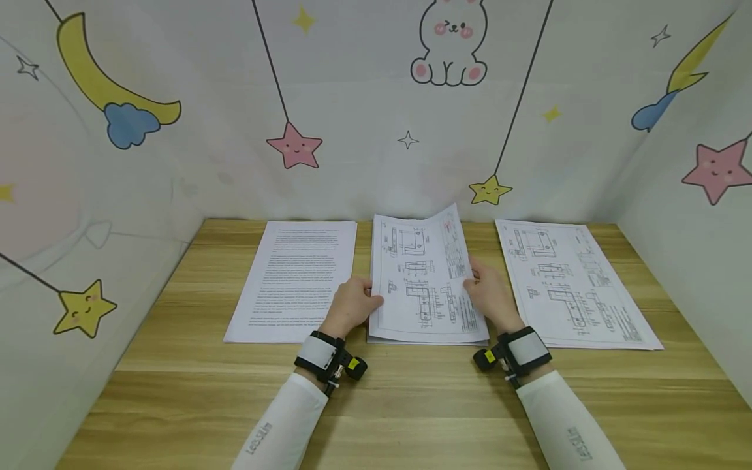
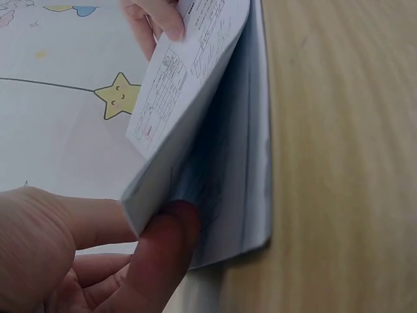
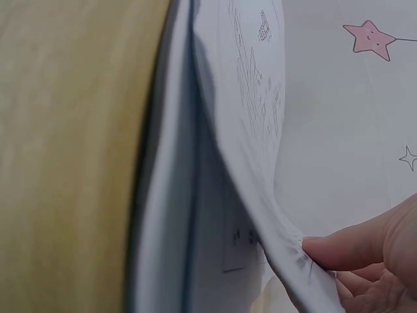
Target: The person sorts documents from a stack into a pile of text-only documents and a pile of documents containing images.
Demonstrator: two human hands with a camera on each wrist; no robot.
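In the head view a sheaf of printed technical drawings [image 1: 420, 274] is lifted a little above the middle paper stack [image 1: 388, 341], its far right corner curling up. My left hand [image 1: 352, 303] pinches its left edge; the left wrist view shows thumb and fingers [image 2: 163, 254] on either side of the sheets. My right hand [image 1: 490, 294] grips the right edge, and in the right wrist view its thumb [image 3: 345, 248] presses on the printed side. Between the raised sheets and the stack below, a gap shows in both wrist views.
A stack of text pages [image 1: 294, 281] lies to the left on the wooden table [image 1: 411, 405]. To the right lies another stack of drawings [image 1: 576, 287]. Behind the table hangs a pale cloth wall [image 1: 364, 183] printed with stars and a bear.
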